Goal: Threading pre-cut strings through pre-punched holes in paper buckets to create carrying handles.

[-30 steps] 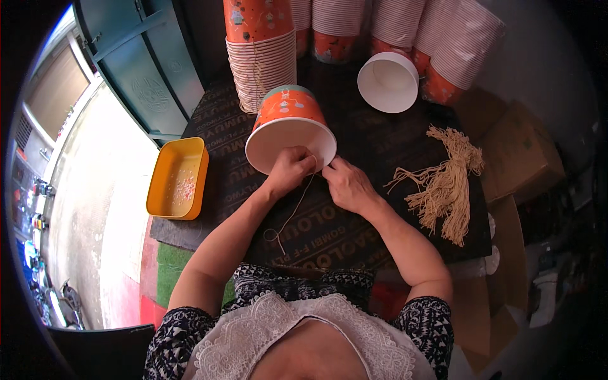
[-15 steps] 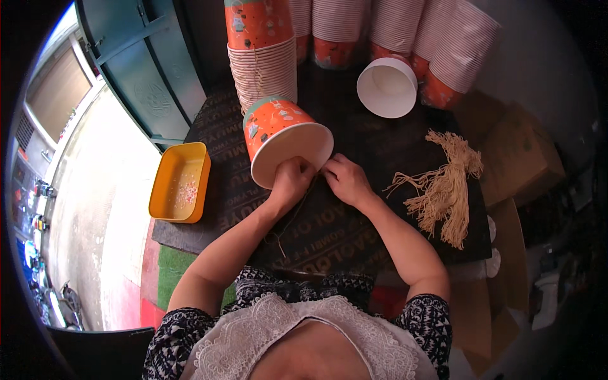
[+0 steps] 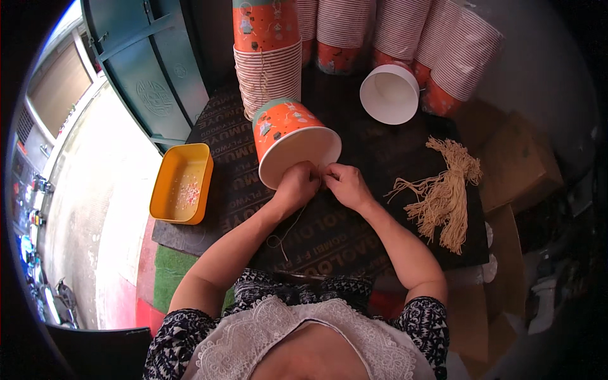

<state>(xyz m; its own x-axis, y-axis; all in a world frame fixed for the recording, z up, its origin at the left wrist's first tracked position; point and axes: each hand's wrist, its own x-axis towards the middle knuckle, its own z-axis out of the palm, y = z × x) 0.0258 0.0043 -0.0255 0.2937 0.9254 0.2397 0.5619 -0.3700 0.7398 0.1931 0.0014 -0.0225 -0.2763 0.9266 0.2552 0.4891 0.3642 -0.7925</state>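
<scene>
An orange paper bucket [image 3: 282, 120] with a green base and white rim lies tilted on its side, its mouth facing me. My left hand [image 3: 299, 185] is closed at the lower right of that mouth, with a thin string [image 3: 295, 223] hanging from its fingers and ending in a loose loop on the table. Right beside it, my right hand [image 3: 345, 185] pinches at the bucket's rim, fingertips meeting those of the left. What lies between the right fingertips is hidden. A bundle of beige strings [image 3: 451, 193] rests to the right of my right forearm.
A yellow tray [image 3: 159, 190] with small pink and white bits stands at the table's left edge. Behind the bucket rises a tall stack of nested buckets [image 3: 269, 73]. More wrapped stacks [image 3: 459, 50] line the back, with one white-lined bucket [image 3: 389, 95] lying before them. Cardboard boxes [image 3: 519, 161] sit at right.
The bucket has shifted slightly right in the picture and its mouth has turned a little. My left hand has moved right, so the fingertips of both hands now meet at the rim.
</scene>
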